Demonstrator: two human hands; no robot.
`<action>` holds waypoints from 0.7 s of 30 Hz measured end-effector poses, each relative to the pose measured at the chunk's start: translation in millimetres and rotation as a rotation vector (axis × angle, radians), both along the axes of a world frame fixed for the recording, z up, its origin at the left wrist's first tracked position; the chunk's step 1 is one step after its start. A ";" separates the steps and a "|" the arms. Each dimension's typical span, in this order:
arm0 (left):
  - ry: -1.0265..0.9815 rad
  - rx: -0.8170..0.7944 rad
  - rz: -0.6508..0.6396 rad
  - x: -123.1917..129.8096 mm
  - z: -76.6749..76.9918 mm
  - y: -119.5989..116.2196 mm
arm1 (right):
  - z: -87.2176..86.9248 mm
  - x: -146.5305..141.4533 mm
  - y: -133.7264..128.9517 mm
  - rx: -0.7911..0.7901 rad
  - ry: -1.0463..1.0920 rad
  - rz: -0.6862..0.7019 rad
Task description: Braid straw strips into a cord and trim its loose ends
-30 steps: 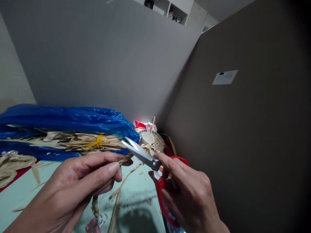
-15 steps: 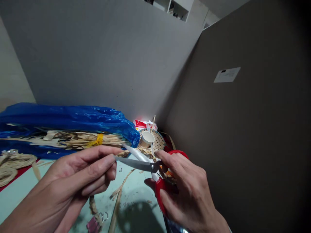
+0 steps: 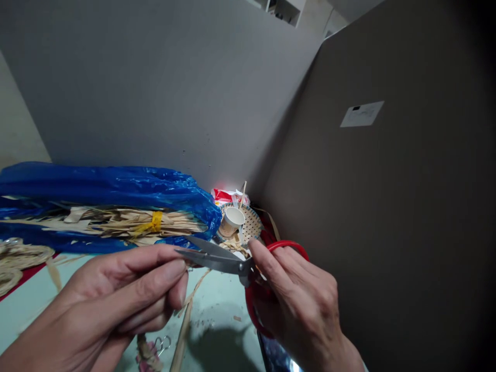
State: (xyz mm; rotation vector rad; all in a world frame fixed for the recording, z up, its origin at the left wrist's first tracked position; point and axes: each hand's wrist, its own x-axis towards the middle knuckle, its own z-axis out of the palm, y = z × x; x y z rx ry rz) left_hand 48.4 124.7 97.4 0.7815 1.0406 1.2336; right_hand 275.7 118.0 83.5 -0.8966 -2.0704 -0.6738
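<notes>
My right hand point(image 3: 298, 294) grips red-handled scissors point(image 3: 217, 261), with fingers through the loops. Their blades are slightly apart and point left, the tips beside the fingertips of my left hand point(image 3: 135, 289). That left hand is closed in a pinch on a straw braid point(image 3: 144, 345), mostly hidden by the fingers; its lower part hangs below the hand. A pink binder clip point(image 3: 158, 349) with wire handles sits on the hanging part. What lies between the blades is too small to make out.
A blue plastic bag point(image 3: 116, 181) holds a straw bundle point(image 3: 132, 221) tied with yellow. A paper cup point(image 3: 233, 219) stands in a woven basket point(image 3: 253, 225) in the corner. Coiled braid point(image 3: 27, 256) lies left. A phone-like dark object point(image 3: 277, 356) is under my right hand. Grey panels point(image 3: 155, 88) enclose the table.
The scissor blades have come closer together and turned a little at my left fingertips. My left hand keeps its pinch. The view has shifted slightly.
</notes>
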 end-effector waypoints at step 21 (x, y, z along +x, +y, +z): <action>0.185 0.085 -0.014 1.9 10.1 1.4 | 34.4 -6.8 -11.8 -1.006 0.838 0.275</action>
